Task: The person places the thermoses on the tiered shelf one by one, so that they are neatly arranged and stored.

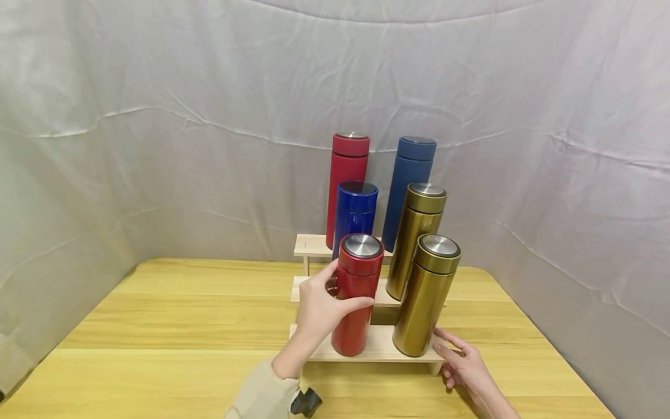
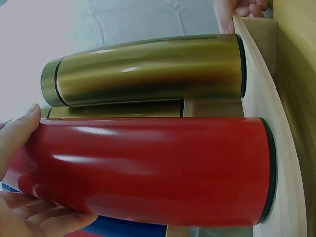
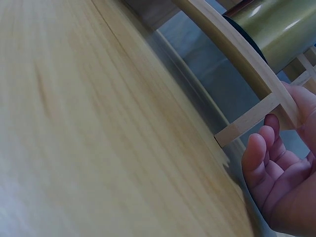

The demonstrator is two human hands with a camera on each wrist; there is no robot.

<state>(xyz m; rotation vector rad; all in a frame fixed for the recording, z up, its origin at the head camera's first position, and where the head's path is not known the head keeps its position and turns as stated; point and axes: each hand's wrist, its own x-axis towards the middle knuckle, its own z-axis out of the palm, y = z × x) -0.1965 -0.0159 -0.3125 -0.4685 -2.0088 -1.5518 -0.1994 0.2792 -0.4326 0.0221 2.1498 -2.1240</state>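
My left hand (image 1: 316, 305) grips a glossy red thermos flask (image 1: 356, 323) with a steel-topped lid, thumb on one side and fingers on the other. The flask stands upright on the lowest step of a three-step wooden stand (image 1: 381, 347). In the left wrist view, the base of this red flask (image 2: 197, 170) meets the step. My right hand (image 1: 467, 366) holds the right end of that lowest step, thumb on top and fingers curled below, as the right wrist view shows. Beside it a gold flask (image 1: 425, 302) stands on the same step.
On the middle step are a shiny blue flask (image 1: 356, 215) and another gold flask (image 1: 417, 233). A matte red flask (image 1: 345, 174) and a matte blue flask (image 1: 410, 174) occupy the top step. The wooden table (image 1: 183, 349) has grey cloth (image 1: 209, 116) hanging behind it and at both sides.
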